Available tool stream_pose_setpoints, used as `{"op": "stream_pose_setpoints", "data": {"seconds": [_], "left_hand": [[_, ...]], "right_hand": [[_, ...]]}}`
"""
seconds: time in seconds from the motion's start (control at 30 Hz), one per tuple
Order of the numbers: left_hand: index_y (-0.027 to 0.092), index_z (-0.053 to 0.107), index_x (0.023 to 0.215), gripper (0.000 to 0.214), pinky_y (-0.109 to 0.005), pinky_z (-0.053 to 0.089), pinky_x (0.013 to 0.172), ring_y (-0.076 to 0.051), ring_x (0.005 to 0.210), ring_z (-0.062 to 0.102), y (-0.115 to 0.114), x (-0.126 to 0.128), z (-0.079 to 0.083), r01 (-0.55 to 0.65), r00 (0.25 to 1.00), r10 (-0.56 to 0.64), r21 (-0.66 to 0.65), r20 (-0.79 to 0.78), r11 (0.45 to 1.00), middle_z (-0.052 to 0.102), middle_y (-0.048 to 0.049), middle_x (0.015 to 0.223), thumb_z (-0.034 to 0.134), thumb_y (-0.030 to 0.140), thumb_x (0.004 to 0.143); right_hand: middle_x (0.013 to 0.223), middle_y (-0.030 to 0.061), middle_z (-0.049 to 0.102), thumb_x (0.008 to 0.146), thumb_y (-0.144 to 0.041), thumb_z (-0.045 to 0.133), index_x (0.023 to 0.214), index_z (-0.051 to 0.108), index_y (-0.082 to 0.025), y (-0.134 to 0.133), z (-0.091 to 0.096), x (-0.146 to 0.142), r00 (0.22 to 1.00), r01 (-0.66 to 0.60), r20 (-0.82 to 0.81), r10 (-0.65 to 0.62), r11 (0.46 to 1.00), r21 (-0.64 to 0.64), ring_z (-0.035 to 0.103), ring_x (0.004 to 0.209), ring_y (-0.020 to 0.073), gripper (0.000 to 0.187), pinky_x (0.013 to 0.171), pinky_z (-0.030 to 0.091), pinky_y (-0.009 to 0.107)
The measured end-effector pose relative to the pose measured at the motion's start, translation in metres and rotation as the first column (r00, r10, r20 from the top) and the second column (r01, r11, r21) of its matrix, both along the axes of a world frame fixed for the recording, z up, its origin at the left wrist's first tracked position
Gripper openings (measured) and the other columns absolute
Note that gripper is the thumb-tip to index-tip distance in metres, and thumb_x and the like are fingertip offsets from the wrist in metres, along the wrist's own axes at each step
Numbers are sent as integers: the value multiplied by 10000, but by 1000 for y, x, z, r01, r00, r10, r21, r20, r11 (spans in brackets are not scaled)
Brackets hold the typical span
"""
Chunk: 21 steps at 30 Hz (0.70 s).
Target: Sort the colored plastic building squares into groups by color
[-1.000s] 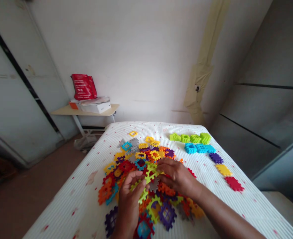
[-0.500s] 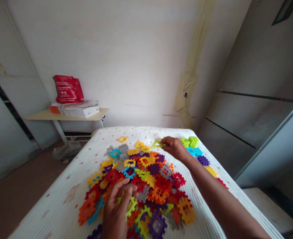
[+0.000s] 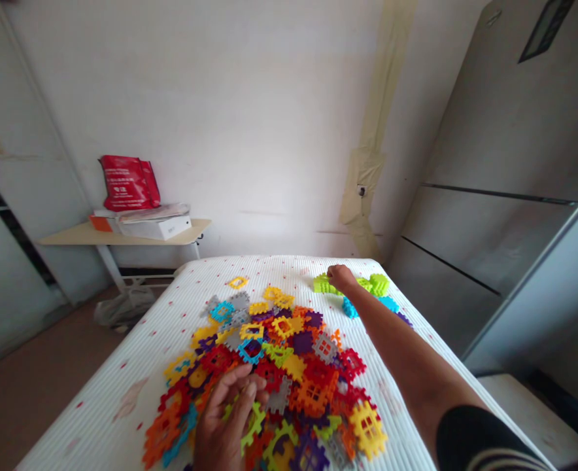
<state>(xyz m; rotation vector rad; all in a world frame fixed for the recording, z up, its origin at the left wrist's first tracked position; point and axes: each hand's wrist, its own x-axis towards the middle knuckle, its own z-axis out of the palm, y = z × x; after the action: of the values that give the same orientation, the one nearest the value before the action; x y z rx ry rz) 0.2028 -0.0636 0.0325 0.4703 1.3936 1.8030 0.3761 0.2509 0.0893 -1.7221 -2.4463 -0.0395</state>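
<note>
Plastic blocks (image 3: 293, 373): one heap | left hand (image 3: 223, 422) open on it | right hand (image 3: 340, 278) curled on lime row (image 3: 380, 284), grip unclear

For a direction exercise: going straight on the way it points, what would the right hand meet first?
Probably the lime-green interlocking plastic pieces by the right hand, though depth is unclear and it could pass above them.

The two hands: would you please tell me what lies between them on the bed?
In the head view, a heap of multicoloured plastic tiles lies between the left hand and the right hand.
</note>
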Motion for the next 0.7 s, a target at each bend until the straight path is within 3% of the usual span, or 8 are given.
{"op": "stream_pose_setpoints", "data": {"seconds": [0.5, 0.7], "left_hand": [[201, 626, 941, 478, -194, 446, 461, -146, 597, 623, -1, 1, 6, -16, 1000, 16, 21, -23, 1000, 691, -35, 781, 771, 434, 550], [199, 604, 955, 473, -204, 457, 512, -184, 691, 663, -1, 5, 12, -24, 997, 22, 33, 70, 999, 697, -38, 809, 765, 422, 570]], "right_hand": [[983, 113, 681, 733, -58, 526, 960, 687, -141, 4, -5, 0, 999, 22, 28, -22, 1000, -21, 611, 876, 172, 291, 681, 390, 201], [971, 97, 685, 729, -69, 551, 949, 683, -148, -6, 5, 1, 999, -21, -28, 22, 999, 48, 614, 869, 168, 268, 711, 412, 204]]}}
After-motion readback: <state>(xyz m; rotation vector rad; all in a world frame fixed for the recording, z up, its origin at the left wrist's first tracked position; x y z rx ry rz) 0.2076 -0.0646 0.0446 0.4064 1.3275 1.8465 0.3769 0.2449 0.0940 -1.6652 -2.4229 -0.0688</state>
